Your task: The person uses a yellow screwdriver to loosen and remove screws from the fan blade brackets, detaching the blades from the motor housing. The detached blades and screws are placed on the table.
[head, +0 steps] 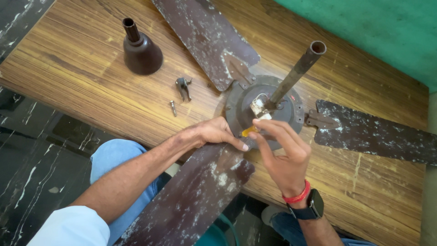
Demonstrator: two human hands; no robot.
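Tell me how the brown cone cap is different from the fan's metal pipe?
The dark brown cone-shaped metal cap stands upright, alone on the wooden table; the long rusty metal pipe leans, fixed into the round fan motor. The cap is short and wide at its base; the pipe is long and thin. Both are brownish metal with an open top.

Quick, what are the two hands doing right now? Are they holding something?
Left hand: flat on the fan motor edge, fingers out, holding nothing.
Right hand: fingertips pinched on a small yellow piece at the motor.
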